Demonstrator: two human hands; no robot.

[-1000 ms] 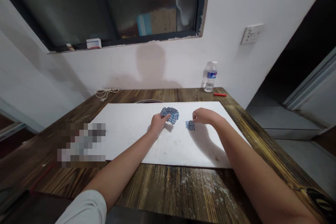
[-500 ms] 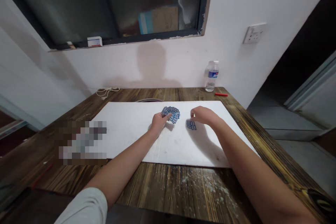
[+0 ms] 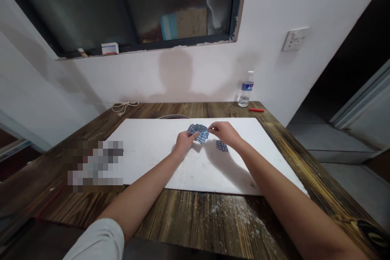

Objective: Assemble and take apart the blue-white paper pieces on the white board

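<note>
My left hand grips a fan of blue-backed cards above a white board on the wooden table. My right hand reaches across to the fan's right edge, its fingertips pinched on a card there. A small stack of blue cards lies on the board just below my right wrist.
A water bottle and a red pen stand at the table's far right by the wall. A white cord lies at the far left. A blurred patch covers the board's left end. The table edge drops off to the right.
My right hand has lifted off the small stack and moved left to the fan held in my left hand. The left hand has stayed put.
</note>
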